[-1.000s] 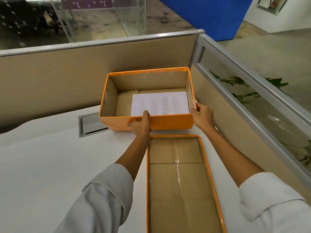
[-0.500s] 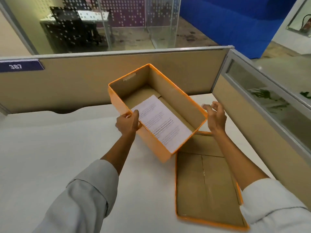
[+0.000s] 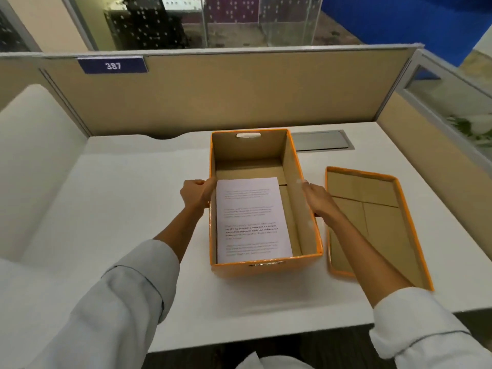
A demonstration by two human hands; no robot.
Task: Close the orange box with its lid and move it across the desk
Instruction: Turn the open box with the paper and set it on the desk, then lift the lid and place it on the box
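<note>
The open orange box stands lengthwise in the middle of the white desk, its short end toward me. A printed white sheet lies flat on its brown floor. My left hand grips the box's left wall at the rim. My right hand presses the outside of the right wall. The orange lid lies upside down on the desk just right of the box, its brown inside facing up; my right forearm crosses over its near part.
A grey cable hatch is set into the desk behind the box. Beige partitions wall the back and right sides; a blue plate reads 387. The desk's front edge runs close to me.
The box has swung from a tilted, diagonal pose to lengthwise and level, left of the lid, with both hands still on its sides. My view has shifted left.
</note>
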